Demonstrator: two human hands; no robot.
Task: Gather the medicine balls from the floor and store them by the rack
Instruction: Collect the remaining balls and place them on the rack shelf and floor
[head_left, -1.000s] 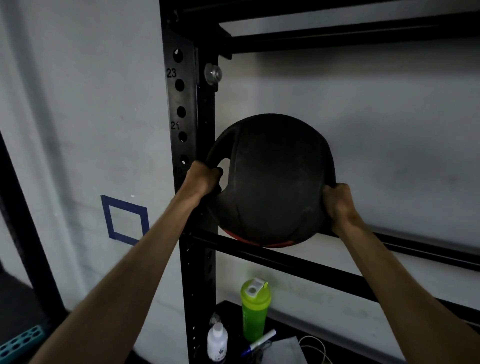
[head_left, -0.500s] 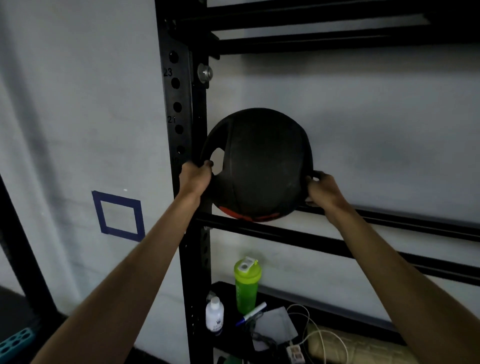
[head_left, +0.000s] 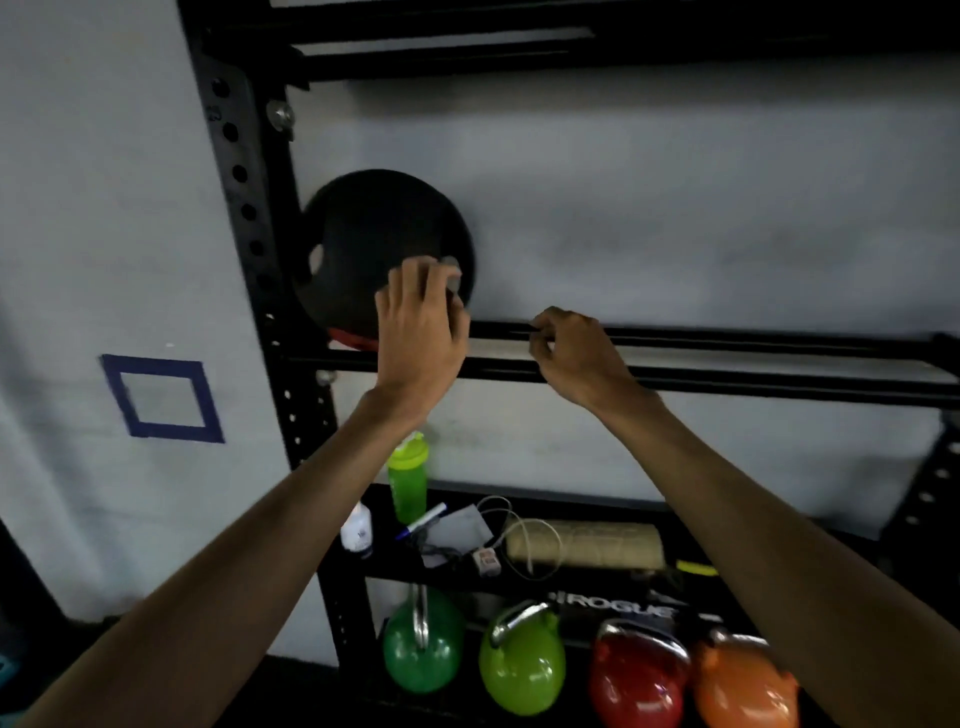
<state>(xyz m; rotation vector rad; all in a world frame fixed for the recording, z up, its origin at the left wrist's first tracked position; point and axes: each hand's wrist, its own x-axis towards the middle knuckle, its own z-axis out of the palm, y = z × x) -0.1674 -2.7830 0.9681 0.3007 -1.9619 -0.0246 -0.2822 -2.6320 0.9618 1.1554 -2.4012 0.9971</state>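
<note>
We are judging this placement as nearly done: the ball (head_left: 379, 244) is sitting on the rails (head_left: 727, 375) of the rack (head_left: 244, 171), tucked against its post. Our left hand (head_left: 418, 332) is hovering at the ball's lower edge, fingers (head_left: 415, 275) loosely spread, gripping nothing. Our right hand (head_left: 576, 358) is hanging by the rails, slackly curled, empty. The ball is looking matte, rubbery and round, with cut-out handles. Fetching another from the floor is probably calling for both hands

Left arm (head_left: 260, 545), right arm (head_left: 753, 519) extended forward, upward. Left hand (head_left: 421, 332) loosely spread, back showing. Right hand (head_left: 576, 358) loosely curled, holding nothing.
</note>
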